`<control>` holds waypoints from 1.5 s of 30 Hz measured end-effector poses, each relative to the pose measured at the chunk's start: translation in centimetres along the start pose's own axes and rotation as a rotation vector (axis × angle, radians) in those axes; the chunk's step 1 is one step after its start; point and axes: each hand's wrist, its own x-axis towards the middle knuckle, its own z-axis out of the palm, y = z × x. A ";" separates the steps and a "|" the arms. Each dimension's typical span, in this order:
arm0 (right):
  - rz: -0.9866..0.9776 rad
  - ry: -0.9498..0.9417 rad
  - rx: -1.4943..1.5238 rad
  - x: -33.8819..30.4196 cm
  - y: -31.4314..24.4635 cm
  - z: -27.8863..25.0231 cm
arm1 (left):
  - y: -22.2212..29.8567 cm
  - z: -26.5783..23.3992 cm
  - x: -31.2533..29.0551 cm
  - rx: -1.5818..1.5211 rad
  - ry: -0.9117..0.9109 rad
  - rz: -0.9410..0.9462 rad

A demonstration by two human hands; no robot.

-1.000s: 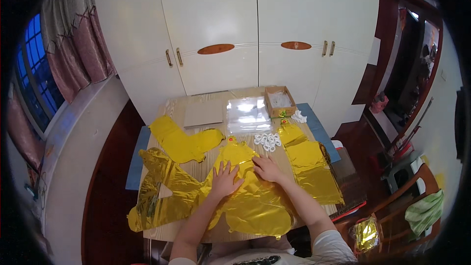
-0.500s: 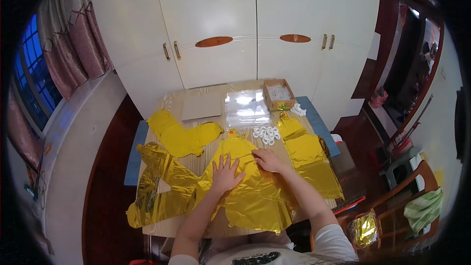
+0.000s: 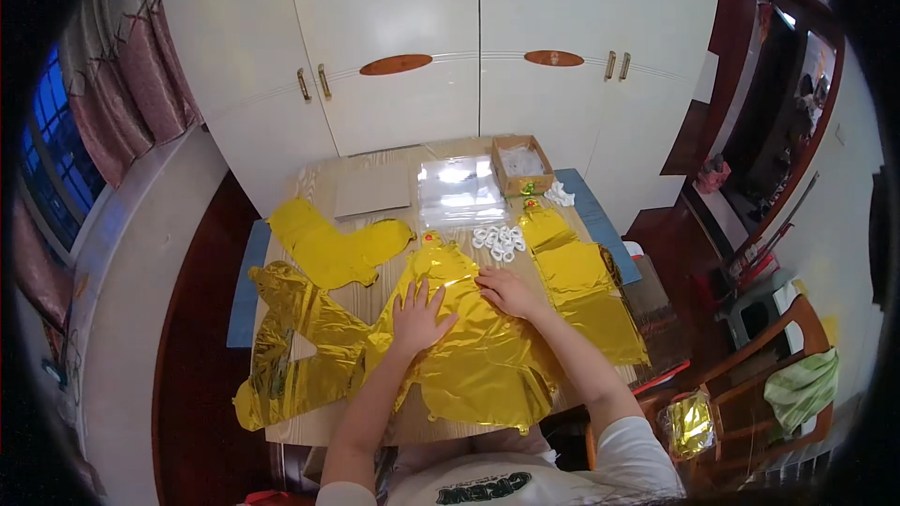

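A flat, uninflated gold foil balloon [image 3: 483, 384] lies spread on the table in front of me, wrinkled and shiny. On its upper left part rests my left hand [image 3: 419, 320], palm down with the fingers spread. My right hand [image 3: 507, 292] lies on the upper right edge of the same balloon, its fingers stretched forward over the foil and lifting nothing. Just beyond the balloon's top, where a small red spot shows, sits a cluster of white rings [image 3: 499, 243]. More flat gold foil balloons [image 3: 337, 245] lie around it, including a glossy one [image 3: 305, 356] at the left and another [image 3: 586, 295] at the right.
Toward the back of the wooden table [image 3: 323, 178] lie a grey-brown flat sheet [image 3: 373, 191], clear plastic bags [image 3: 459, 192] and an open cardboard box [image 3: 522, 165]. A crumpled white piece [image 3: 560, 194] is beside the box. At right stands a wooden chair [image 3: 811, 328] holding a gold foil packet [image 3: 691, 424].
The view has shifted slightly, so everything sits a little higher and farther left. Both hands remain on the gold foil balloon with hardly any movement over it.
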 end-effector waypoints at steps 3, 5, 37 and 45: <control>-0.005 0.098 -0.005 -1.1 -0.8 -0.3 | -0.1 -0.3 0.1 0.002 -0.017 -0.005; 0.017 0.088 -0.012 -2.6 -3.1 -1.5 | -0.5 -0.2 -0.2 0.018 -0.030 -0.014; 0.053 -0.450 -0.241 -12.2 -9.4 -7.4 | 0.5 -1.8 -0.3 0.030 -0.110 -0.047; -0.265 -0.424 -0.161 5.8 -13.8 -1.6 | -11.7 -1.1 2.1 -0.061 0.170 -0.155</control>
